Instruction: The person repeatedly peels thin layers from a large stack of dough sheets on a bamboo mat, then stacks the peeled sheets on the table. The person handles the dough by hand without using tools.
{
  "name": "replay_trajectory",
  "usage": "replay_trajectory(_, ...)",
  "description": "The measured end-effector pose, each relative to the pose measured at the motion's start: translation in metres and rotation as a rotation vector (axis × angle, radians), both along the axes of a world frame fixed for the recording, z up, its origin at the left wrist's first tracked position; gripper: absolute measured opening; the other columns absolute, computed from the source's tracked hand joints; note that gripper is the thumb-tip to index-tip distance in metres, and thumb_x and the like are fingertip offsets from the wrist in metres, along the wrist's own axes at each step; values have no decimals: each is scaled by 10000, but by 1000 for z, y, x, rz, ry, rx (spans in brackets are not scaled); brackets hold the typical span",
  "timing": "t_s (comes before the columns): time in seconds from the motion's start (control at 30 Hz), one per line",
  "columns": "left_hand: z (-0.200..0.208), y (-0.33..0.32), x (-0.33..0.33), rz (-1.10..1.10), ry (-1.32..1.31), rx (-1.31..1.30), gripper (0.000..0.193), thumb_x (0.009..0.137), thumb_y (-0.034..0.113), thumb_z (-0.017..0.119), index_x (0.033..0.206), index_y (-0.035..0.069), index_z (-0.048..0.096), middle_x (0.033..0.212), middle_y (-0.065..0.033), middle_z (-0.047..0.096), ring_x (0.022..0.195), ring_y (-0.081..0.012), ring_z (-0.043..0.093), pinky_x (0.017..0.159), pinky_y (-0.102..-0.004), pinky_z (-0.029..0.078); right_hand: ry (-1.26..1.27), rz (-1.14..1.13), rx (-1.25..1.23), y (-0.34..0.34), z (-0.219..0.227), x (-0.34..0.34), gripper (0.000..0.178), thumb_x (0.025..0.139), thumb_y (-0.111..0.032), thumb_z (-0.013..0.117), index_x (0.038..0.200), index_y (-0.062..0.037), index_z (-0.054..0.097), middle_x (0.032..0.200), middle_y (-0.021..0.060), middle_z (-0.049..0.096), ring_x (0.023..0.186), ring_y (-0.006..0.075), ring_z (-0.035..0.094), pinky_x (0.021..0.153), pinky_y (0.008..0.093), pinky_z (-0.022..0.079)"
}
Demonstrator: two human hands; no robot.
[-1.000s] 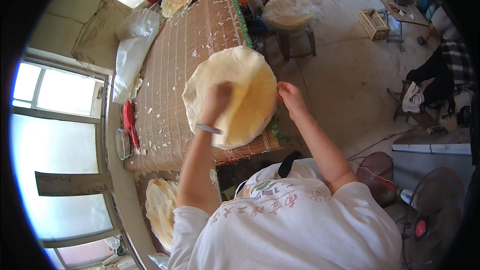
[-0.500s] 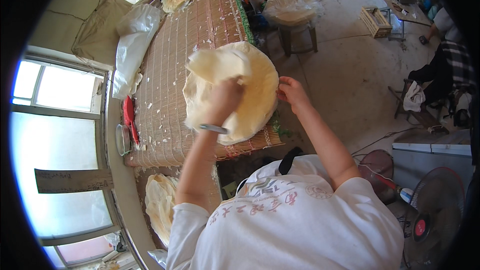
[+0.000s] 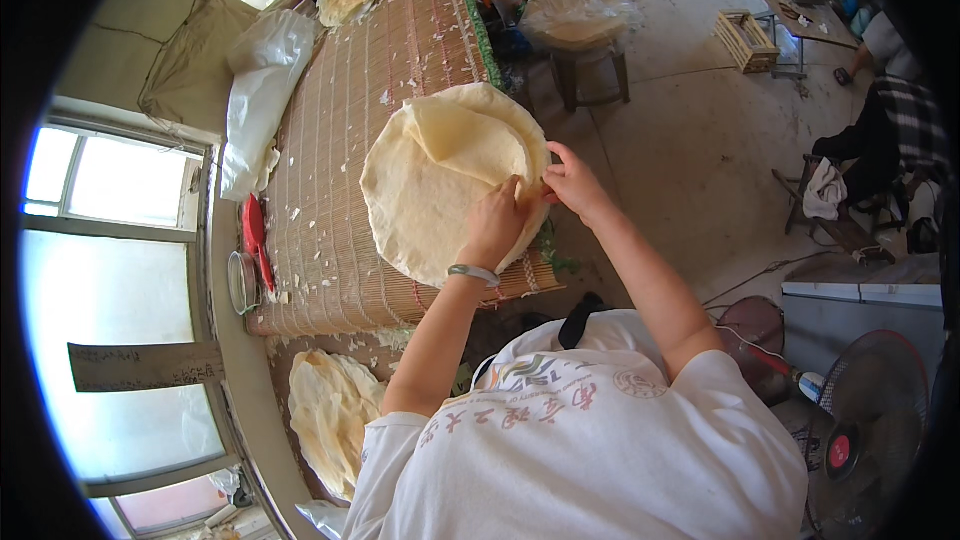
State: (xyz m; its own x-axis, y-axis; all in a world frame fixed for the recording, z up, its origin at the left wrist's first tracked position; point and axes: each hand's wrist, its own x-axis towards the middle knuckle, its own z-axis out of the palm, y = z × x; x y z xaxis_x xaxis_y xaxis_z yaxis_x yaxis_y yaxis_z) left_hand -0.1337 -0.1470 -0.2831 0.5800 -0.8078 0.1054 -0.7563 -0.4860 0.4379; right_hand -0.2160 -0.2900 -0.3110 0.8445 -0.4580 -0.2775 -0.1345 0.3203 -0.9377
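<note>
On the slatted mat point(image 3: 330, 185), a round flatbread point(image 3: 430, 205), its flap point(image 3: 468, 143) folded over.
The fold slants from upper left to lower right (the disc is about as long as wide); the left hand point(image 3: 496, 223) grips the flap's lower end, the right hand point(image 3: 573, 183) pinches the right rim.

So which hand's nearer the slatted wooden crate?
Right: right hand is at the right edge of the flatbreads, left of the crate; left hand, over them, is farther left.

round sheets point(image 3: 420, 210): cream | mat point(image 3: 335, 175): brown, pale stripes | shirt point(image 3: 610, 450): white | fan hub point(image 3: 842, 451): red
</note>
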Motion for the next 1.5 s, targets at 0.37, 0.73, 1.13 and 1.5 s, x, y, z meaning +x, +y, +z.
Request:
replay_trajectory(0.37, 91, -10, 35, -46, -17, 49, 258, 874, 87, 531, 1104, 75, 648, 778, -175, 661, 701, -257, 643, 667, -368, 510, -47, -43, 156, -5, -30, 8, 315, 954, -235, 498, 1111, 19, 599, 870, 78, 663, 716, 125, 633, 637, 277, 527)
replay_trajectory(0.73, 18, 5, -15, -5, -12, 93, 395, 799, 151, 576, 1189, 88, 556, 978, -166, 626, 860, -361, 614, 715, -446, 490, -34, -75, 250, -1, -16, 9, 297, 961, -335, 494, 939, -52, 579, 839, 29, 626, 720, 123, 631, 632, 270, 529)
replay_trajectory(1.13, 19, -7, -2, 145, 42, 72, 255, 780, 187, 609, 989, 43, 635, 868, -203, 642, 824, -388, 617, 696, -443, 501, -65, -64, 248, 5, -1, 14, 326, 972, -305, 482, 1152, -35, 508, 978, 75, 610, 832, 128, 624, 706, 269, 527)
replay_trajectory(1.5, 143, 84, 157, 286, 287, -112, 218, 811, 82, 564, 968, 31, 707, 688, -16, 639, 609, -64, 548, 562, -244, 462, -40, 66, -115, 6, -32, 23, 484, 892, -190, 570, 1295, 35, 423, 1054, 195, 609, 841, 230, 653, 697, 312, 518)
